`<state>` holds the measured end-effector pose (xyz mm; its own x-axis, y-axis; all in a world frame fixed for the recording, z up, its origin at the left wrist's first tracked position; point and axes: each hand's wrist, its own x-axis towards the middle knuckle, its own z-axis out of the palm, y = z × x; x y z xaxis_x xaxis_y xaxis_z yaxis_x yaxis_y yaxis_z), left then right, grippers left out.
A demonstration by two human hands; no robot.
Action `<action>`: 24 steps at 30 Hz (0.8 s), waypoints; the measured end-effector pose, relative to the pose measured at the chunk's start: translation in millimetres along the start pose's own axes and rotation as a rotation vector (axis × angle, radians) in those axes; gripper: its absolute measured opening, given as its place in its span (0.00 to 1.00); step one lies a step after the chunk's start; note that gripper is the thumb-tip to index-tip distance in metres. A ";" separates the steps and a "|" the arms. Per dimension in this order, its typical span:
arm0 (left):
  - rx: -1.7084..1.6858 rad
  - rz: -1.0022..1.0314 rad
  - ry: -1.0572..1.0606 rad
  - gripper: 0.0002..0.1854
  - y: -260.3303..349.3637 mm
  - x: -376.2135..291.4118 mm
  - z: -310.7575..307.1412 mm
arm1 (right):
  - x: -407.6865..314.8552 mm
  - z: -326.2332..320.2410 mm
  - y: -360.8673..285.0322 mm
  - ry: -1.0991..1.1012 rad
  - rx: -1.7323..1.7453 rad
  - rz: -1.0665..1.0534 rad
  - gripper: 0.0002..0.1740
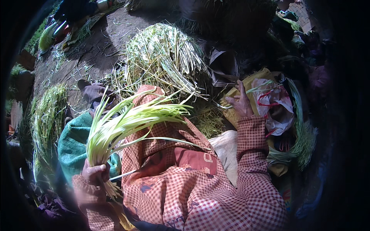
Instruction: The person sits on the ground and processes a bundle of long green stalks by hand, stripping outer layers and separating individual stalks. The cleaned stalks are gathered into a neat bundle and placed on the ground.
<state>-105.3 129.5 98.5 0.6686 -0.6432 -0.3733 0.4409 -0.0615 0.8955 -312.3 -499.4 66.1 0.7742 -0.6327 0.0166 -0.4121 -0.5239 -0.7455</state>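
My left hand (96,171) grips a thick bunch of pale yellow-green leaf stalks (124,124), perhaps blanched chives, near their lower end. The leaves fan up and to the right over my lap, and one long stalk (173,139) hangs loose from the bunch. Fingers apart, my right hand (241,102) is raised over a yellow sack (260,75) at the right. A thin stalk (224,106) shows beside its thumb; whether they touch is unclear. Beyond my knees lies a large heap of whitish-green stalks (173,52).
A white plastic bag (277,124) with red handles rests on the yellow sack, beside a green bundle (303,147). Left are a green sack (73,147), a checked cap (95,91) and another heap of stalks (47,130). A person (76,10) shows partly at the upper left.
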 end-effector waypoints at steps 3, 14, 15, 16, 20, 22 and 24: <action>-0.039 0.298 0.072 0.20 57.3 32.6 -78.1 | 46.5 -97.4 -58.7 0.333 0.524 -0.011 0.64; 0.228 0.253 0.173 0.11 279.7 272.1 -84.5 | 109.9 -302.6 -71.7 0.791 0.252 -0.073 0.61; 0.245 0.232 0.279 0.11 275.8 277.3 -73.3 | 119.9 -284.2 -61.8 0.660 0.236 -0.061 0.59; 0.410 0.331 0.346 0.11 279.7 264.4 -14.4 | 127.0 -287.4 -55.7 0.662 0.245 -0.086 0.58; 0.270 0.231 0.315 0.10 272.9 316.1 -41.5 | 147.8 -297.1 -41.8 0.740 0.375 -0.166 0.54; 0.318 0.236 0.336 0.09 272.2 323.1 -29.6 | 166.0 -272.9 -40.2 0.668 0.296 -0.103 0.53; 0.356 0.234 0.354 0.08 271.1 327.2 -18.4 | 177.4 -273.2 -36.0 0.729 0.348 -0.104 0.53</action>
<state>243.9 -83.6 214.7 0.9120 -0.3786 -0.1578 0.0672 -0.2417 0.9680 -291.3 -748.6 277.9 0.2440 -0.8655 0.4375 -0.0893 -0.4692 -0.8786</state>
